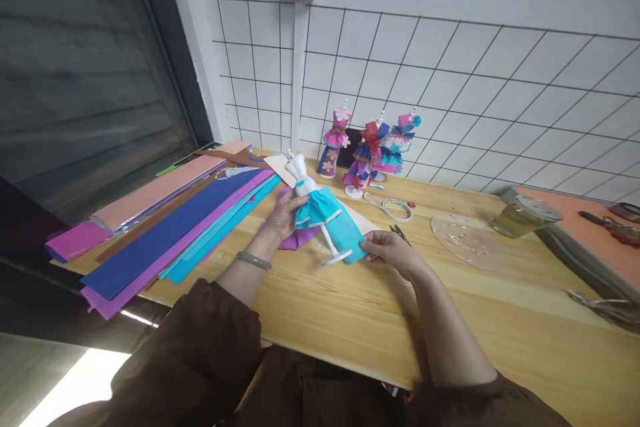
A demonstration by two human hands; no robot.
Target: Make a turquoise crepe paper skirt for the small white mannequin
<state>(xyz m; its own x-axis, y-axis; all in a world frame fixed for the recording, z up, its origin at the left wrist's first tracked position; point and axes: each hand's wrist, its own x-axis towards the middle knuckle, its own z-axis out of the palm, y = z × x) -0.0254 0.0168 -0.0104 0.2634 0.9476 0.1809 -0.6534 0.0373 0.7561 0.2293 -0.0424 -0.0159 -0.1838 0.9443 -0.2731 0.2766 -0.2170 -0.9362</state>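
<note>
Brown sleeves point(195, 347) fill the foreground, and beyond them spreads the wooden bench point(320, 310), reaching out under both hands. Left of the left fingers lies a fan of long crepe paper sheets point(170, 230) in blue, purple, turquoise and peach. Beyond the fingers, by the wall grid, stand miniature dress forms in layered paper outfits point(369, 153). Between the two hands leans a white miniature dress form point(296, 167), tilted with its neck away to the left and its base towards the right hand; the left hand point(285, 217) wraps its fingers round the waist, beside a ruffled turquoise skirt point(315, 209). From that skirt a flat turquoise panel point(350, 233) slants down and rightward, its long axis pointing at the right hand point(387, 247), the nearer one, whose fingers pinch its lower corner; I cannot tell whether panel and skirt are joined. Just beyond the right fingers sit a tape roll point(400, 218) and black snips point(399, 235)
</note>
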